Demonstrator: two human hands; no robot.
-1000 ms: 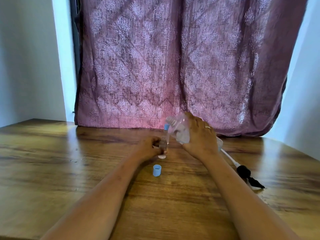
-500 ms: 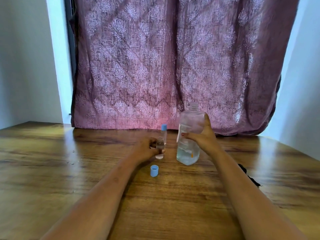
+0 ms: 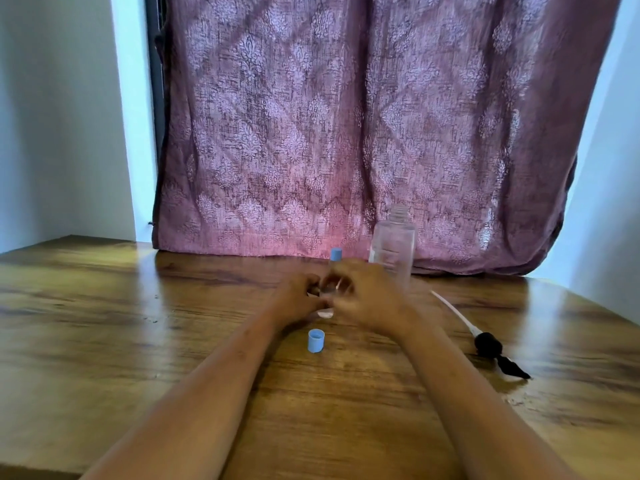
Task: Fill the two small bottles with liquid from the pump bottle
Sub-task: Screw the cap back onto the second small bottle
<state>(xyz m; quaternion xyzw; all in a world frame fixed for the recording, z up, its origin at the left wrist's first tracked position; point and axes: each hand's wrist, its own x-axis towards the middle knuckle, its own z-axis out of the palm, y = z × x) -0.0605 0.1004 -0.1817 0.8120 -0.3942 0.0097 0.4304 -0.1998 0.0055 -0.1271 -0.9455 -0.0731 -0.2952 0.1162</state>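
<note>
**Spotter:** Where do you have things?

**Operator:** My left hand (image 3: pixel 298 301) is curled round the open small bottle (image 3: pixel 326 312), which stands mid-table with its base on the table (image 3: pixel 138 323). My right hand (image 3: pixel 369 301) is up against the bottle's top. The picture is smeared there, so I cannot tell whether those fingers pinch anything or only touch it.

**Spotter:** And the rest?

**Operator:** The capped small bottle (image 3: pixel 336 255) stands just beyond my hands. The pump bottle (image 3: pixel 393 247) is upright on the far right side of them, neck open, close behind my right hand. The blue cap (image 3: pixel 316 341) sits loose on the near side. The pump head (image 3: pixel 489 344) lies well off to the right with its tube.

**Spotter:** What worries you?

**Operator:** Three things, as I judge it. The little bottle is uncapped, so a hard squeeze or a tilt would spill it. If I draw my right hand back carelessly I could knock the open pump bottle, and it would pour across the wood. And my left forearm passes right beside the cap, so one nudge would send it rolling.
</note>
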